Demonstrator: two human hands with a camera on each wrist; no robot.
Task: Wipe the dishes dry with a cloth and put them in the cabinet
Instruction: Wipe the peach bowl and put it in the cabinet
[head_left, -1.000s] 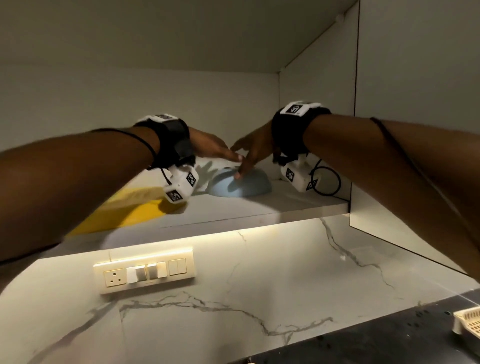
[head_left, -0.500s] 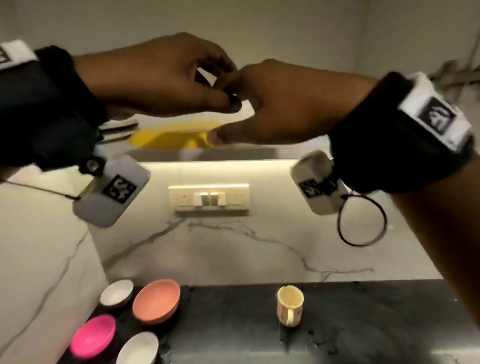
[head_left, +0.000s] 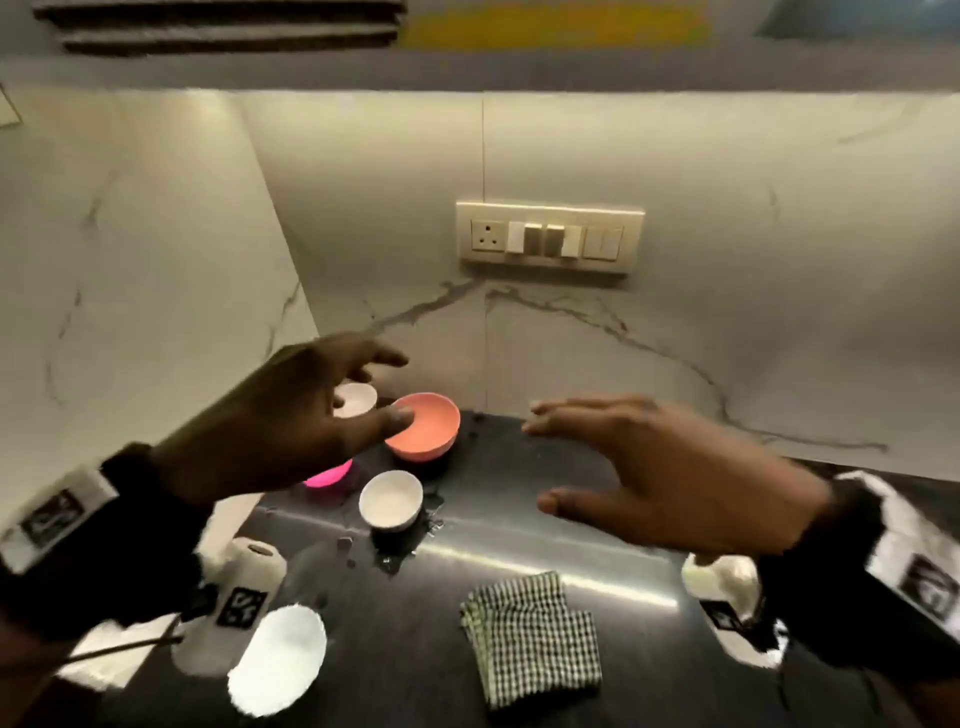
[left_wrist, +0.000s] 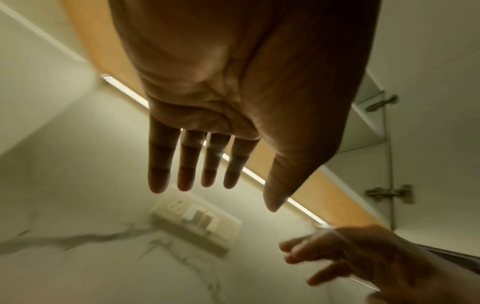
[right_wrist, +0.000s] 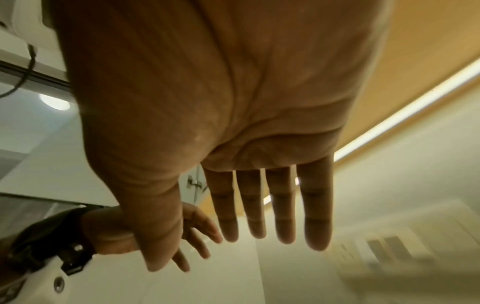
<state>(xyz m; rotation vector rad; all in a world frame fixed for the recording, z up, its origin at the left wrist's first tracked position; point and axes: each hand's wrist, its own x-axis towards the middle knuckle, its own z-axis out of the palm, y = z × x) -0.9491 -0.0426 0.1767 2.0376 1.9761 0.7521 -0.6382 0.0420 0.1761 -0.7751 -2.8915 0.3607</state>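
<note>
Left hand: it is held in the air over the bowls at the far left of the counter. The fingers are spread and loose, and nothing is held.
Right hand: it is held flat above the counter, to the right of the bowls. The fingers are straight and apart, and nothing is held.
Orange bowl: it is round and peach-orange and is set upright by the far wall. Its left rim is covered by the left thumb.
Pink bowl: it is bright pink and mostly hidden under the left hand.
Far white bowl: it is small and is seen between the left fingers, just left of the orange bowl.
Near white bowl: it is set upright, nearer than the orange bowl, with water drops seen around it.
Cloth: it has black and white checks and is folded and laid flat at the near side, apart from the bowls.
Counter: it is dark and shiny.
Switch board: it is fixed on the pale marble wall.
Cabinet: only its blurred bottom edge is seen at the top.
</note>
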